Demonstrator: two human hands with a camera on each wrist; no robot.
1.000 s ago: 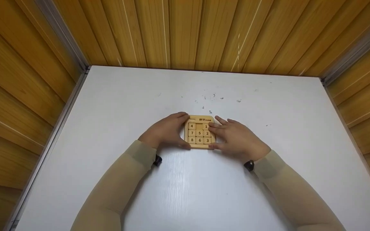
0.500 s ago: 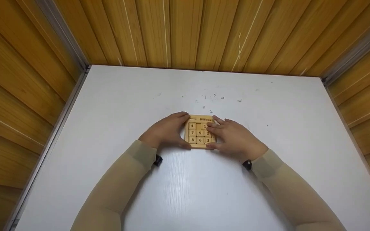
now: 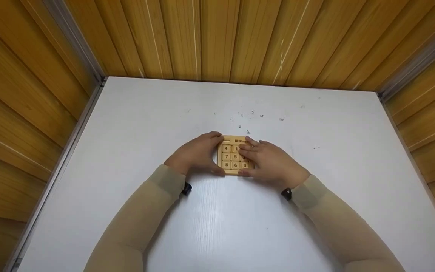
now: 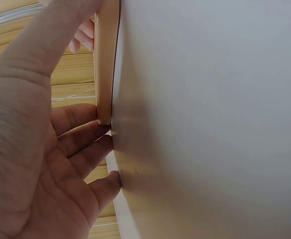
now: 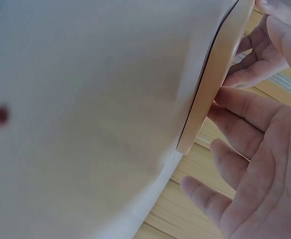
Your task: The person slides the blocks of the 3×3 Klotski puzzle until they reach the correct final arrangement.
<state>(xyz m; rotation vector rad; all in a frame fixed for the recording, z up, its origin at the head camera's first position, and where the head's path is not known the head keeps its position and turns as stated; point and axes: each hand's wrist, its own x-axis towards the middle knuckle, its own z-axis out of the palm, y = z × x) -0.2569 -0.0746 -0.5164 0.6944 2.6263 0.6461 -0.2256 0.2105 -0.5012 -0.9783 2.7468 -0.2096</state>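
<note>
A small wooden number slide puzzle (image 3: 231, 172) lies flat on the white table in the head view. My left hand (image 3: 198, 153) holds its left side, thumb at the near corner and fingers at the far corner. The left wrist view shows those fingers against the puzzle's edge (image 4: 105, 59). From the right, my right hand (image 3: 272, 162) lays outstretched fingertips on the tiles, beside the number 1 tile (image 3: 235, 148) in the top row's middle. Its thumb is at the near edge. Tiles 4, 7, 5, 8, 6 and 3 show; the fingers cover the top-right spot and most of tile 2.
The white table (image 3: 145, 113) carries dark scuff marks (image 3: 253, 113) beyond the puzzle. Wood-patterned panels (image 3: 217, 37) wall in the back and both sides. A dark band (image 3: 186, 188) sits at the left wrist, another (image 3: 286, 193) at the right.
The number 1 tile has slid left from the top-right corner into the gap beside tile 4. My right hand has moved left with it; the left hand has stayed in place.
</note>
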